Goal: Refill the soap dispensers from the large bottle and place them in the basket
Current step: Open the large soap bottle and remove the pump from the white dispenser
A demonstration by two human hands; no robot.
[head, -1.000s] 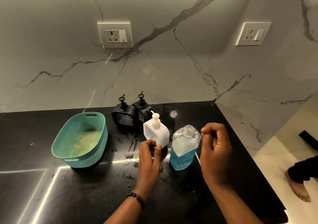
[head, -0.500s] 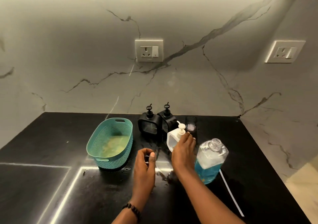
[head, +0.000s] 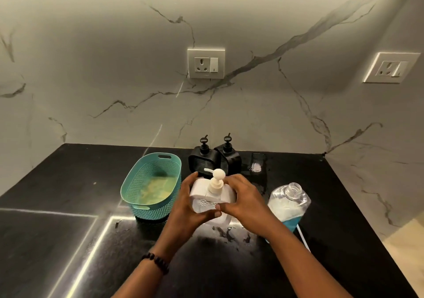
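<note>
A white square soap dispenser (head: pixel 207 198) with a cream pump head sits in the middle of the black counter. My left hand (head: pixel 187 208) wraps its left side and my right hand (head: pixel 244 200) wraps its right side, thumbs meeting at its front. To the right stands the large clear bottle (head: pixel 288 203), uncapped, with blue liquid low in it. A teal basket (head: pixel 150 184) stands to the left, with nothing in it. Two black dispensers (head: pixel 202 158) (head: pixel 229 158) stand behind, near the wall.
The black counter (head: pixel 68 229) ends at a marble wall with two sockets (head: pixel 205 64) (head: pixel 391 67). A small clear item (head: pixel 256 162) stands right of the black dispensers. Wet spots lie on the counter in front of the white dispenser. A thin white tube (head: pixel 302 237) lies by the large bottle.
My right hand left the large bottle and reached the white dispenser. My left hand came up to it too, and both now hold it nearer to me. The camera view shifted left.
</note>
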